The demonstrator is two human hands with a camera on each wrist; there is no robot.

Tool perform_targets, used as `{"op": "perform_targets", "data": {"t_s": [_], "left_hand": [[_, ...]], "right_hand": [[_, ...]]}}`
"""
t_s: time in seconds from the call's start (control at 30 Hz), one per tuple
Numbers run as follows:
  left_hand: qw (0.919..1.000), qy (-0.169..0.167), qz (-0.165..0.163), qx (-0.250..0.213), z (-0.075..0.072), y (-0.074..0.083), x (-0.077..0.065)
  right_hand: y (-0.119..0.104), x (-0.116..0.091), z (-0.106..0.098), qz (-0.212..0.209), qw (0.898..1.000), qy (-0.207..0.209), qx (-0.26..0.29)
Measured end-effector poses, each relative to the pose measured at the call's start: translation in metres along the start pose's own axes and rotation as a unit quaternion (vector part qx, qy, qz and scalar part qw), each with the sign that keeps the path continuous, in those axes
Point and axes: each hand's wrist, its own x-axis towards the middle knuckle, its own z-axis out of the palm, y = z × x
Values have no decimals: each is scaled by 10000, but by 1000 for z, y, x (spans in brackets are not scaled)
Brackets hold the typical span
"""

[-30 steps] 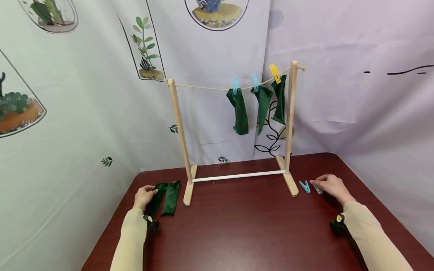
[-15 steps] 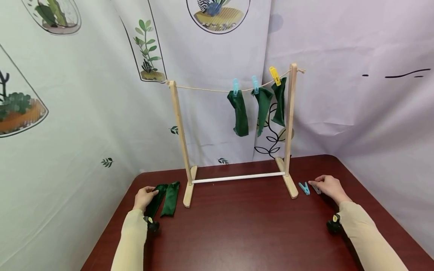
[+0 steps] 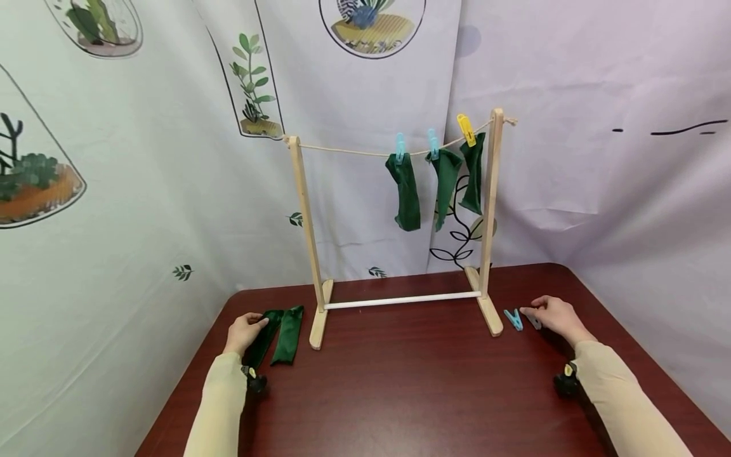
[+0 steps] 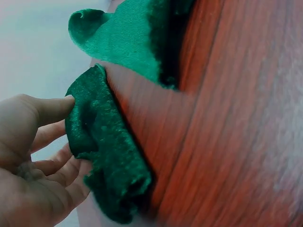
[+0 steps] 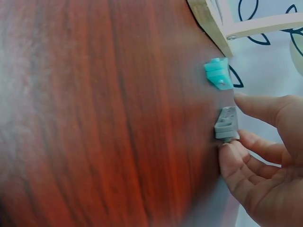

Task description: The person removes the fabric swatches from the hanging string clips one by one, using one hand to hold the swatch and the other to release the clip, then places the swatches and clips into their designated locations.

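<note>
At the table's left side my left hand [image 3: 244, 332] holds the upper end of a green velvet sock [image 4: 106, 137], thumb on one face and fingers beneath. A second green sock [image 3: 288, 335] lies flat just right of it. At the right side my right hand [image 3: 556, 317] has thumb and fingers about a grey clothespin [image 5: 227, 124] on the table, pinching it near its ends. A light-blue clothespin [image 3: 513, 319] lies just to its left, untouched.
A wooden drying rack [image 3: 489, 209] stands at the back, its cord [image 3: 348, 151] strung between two posts. Several green things hang there: a sock [image 3: 406, 193] under a blue clothespin [image 3: 400, 147], others under blue and yellow pegs. A printed cloth [image 3: 365, 95] backs the table [image 3: 400, 381].
The head view has shifted slightly. Both hands stay at about the same spots, the left at the sock and the right at the grey clothespin.
</note>
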Motion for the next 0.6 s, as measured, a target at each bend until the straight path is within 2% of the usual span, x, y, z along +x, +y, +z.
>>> {"op": "perform_targets", "data": {"t_s": [0.17,0.27,0.43,0.6], "left_hand": [[9998,-80,161,114,-12,3,-3],[9998,-52,168,80,-23,8,-4],[9996,70,249,-59,-43,29,-5],[9979,147,619,-135,-57,51,-4]], "right_hand": [[-2,0,-12,-143,9999,-42,-21],[-5,-1,-23,-245,9996,68,-97],[-14,0,-44,-466,9981,321,-252],[-28,4,-62,-682,9959,564,-185]]}}
